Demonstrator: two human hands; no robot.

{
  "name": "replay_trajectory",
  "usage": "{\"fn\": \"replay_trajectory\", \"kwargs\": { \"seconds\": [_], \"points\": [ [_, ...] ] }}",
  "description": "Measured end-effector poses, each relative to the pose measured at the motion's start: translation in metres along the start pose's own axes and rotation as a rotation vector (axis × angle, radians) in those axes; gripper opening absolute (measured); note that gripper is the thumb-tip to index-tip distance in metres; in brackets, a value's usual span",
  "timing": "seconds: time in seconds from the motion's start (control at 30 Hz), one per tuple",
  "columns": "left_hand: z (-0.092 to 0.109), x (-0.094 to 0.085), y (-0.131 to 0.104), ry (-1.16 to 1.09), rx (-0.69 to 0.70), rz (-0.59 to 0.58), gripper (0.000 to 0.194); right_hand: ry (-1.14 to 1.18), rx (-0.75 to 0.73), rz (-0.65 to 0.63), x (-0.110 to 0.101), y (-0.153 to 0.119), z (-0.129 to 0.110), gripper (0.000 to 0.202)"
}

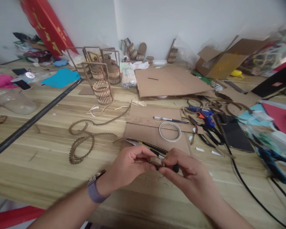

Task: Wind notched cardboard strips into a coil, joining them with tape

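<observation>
Between the fingertips of both hands is a small brown cardboard piece (156, 161), which looks like a short rolled or bent strip. My left hand (131, 163), with a watch on its wrist, pinches its left end. My right hand (188, 171) grips the right end. Just behind the fingers, a black and yellow utility knife (150, 148) lies on a cardboard sheet (143, 127), partly hidden by my hands. A notched cardboard strip (83, 152) curls on the table to the left. A roll of white tape (169, 140) and a pen (171, 120) rest beyond the knife.
Small stick-walled baskets with tall handles (102, 90) stand at the back left. Matchsticks (138, 103) lie near a larger cardboard sheet (171, 81). To the right are black scissors (212, 133), a blue glue gun (207, 117), a phone (237, 132) and a black cable (240, 181).
</observation>
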State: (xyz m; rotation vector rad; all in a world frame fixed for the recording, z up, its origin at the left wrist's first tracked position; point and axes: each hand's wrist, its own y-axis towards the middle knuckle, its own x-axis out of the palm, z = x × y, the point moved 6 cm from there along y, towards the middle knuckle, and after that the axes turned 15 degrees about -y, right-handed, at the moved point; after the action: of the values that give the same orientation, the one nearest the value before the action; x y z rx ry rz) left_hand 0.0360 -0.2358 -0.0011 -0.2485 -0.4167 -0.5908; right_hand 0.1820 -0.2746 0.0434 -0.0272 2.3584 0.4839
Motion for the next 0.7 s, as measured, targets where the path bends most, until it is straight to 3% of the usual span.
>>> {"fn": "replay_trajectory", "kwargs": {
  "seconds": [0.27,0.4,0.57,0.7],
  "points": [
    [0.009,0.000,0.000,0.093,0.041,-0.048,0.013,0.147,0.061,-0.089,0.006,0.001,0.004,0.017],
    [0.008,0.001,0.000,0.057,0.049,-0.050,0.012,0.200,0.100,-0.055,0.010,-0.001,0.009,0.021],
    [0.004,-0.005,0.001,-0.057,0.065,0.098,0.029,0.226,0.234,-0.034,0.017,-0.008,0.019,0.022],
    [0.001,-0.006,0.000,-0.049,0.075,0.145,0.026,0.201,0.303,-0.053,0.021,-0.013,0.025,0.016]
  ]
}}
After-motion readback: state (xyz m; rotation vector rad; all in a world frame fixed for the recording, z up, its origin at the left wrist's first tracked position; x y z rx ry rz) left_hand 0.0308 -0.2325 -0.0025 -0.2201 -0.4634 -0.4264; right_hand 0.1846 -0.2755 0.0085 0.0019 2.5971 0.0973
